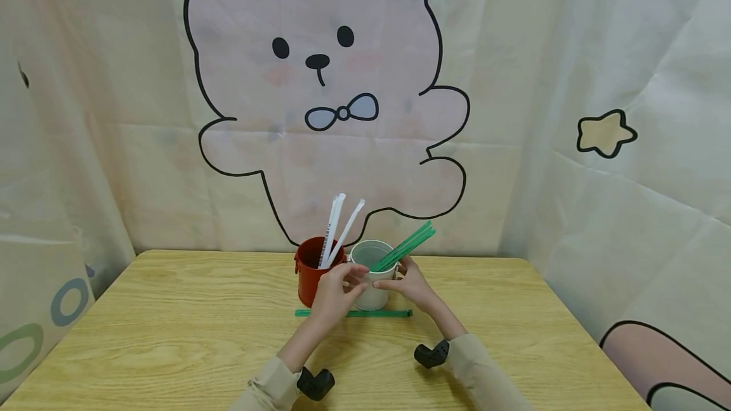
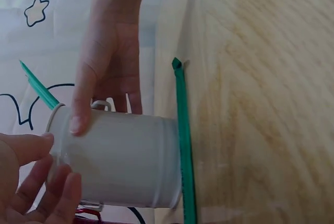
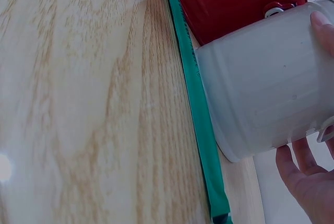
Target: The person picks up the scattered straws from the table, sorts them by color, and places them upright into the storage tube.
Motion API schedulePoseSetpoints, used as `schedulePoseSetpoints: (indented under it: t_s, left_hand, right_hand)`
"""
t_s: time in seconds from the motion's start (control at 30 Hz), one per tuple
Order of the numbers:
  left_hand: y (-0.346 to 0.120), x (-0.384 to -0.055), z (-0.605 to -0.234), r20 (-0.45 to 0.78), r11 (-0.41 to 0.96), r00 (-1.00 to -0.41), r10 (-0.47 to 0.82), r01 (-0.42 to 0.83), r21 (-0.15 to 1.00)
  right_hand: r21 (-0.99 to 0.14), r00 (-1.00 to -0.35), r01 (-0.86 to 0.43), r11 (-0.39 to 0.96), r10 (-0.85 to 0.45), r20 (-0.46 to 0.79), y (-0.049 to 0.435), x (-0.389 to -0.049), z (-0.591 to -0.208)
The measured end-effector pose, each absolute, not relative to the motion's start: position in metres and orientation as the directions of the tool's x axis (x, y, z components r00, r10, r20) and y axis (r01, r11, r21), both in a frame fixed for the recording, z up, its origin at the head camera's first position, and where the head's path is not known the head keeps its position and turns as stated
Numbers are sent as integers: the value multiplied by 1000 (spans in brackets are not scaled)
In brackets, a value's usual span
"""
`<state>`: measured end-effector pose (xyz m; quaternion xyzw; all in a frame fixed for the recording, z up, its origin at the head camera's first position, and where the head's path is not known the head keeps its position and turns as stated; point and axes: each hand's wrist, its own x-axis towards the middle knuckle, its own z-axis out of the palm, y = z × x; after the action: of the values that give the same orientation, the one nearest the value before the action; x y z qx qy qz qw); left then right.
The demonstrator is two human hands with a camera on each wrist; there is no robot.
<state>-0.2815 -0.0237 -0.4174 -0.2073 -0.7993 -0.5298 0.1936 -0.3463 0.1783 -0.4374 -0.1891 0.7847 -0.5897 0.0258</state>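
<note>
In the head view, a white bucket (image 1: 372,292) stands with several green wrapped straws (image 1: 404,247) leaning out of it to the right. My right hand (image 1: 418,285) grips its right side, thumb on the front and fingers round behind. At the bucket's left rim, my left hand (image 1: 338,293) has its fingers loosely bent with nothing between them; whether it touches the bucket I cannot tell. Left of it stands a red bucket (image 1: 309,285) holding white wrapped straws (image 1: 331,233). One green wrapped straw (image 2: 183,130) lies on the table in front of the buckets.
The light wooden table (image 1: 200,322) ends behind the buckets at a fabric backdrop (image 1: 148,195) with a printed bear. Black devices (image 1: 432,354) sit on both wrists. The two buckets stand side by side near the table's back edge.
</note>
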Motion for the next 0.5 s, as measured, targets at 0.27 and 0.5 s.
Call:
schedulePoseSetpoints:
  t_s: [0.27,0.5]
  left_hand:
    - [-29,-275,-431,422,431,-894,150,443,786]
    - [-32,-275,-440,353,469,-915,197,404,785]
  right_hand:
    - [-936,-934,-247,250,-320,161,174,-328,-414]
    - [-940,-934,-248,235,-316,167,178,-344,-432]
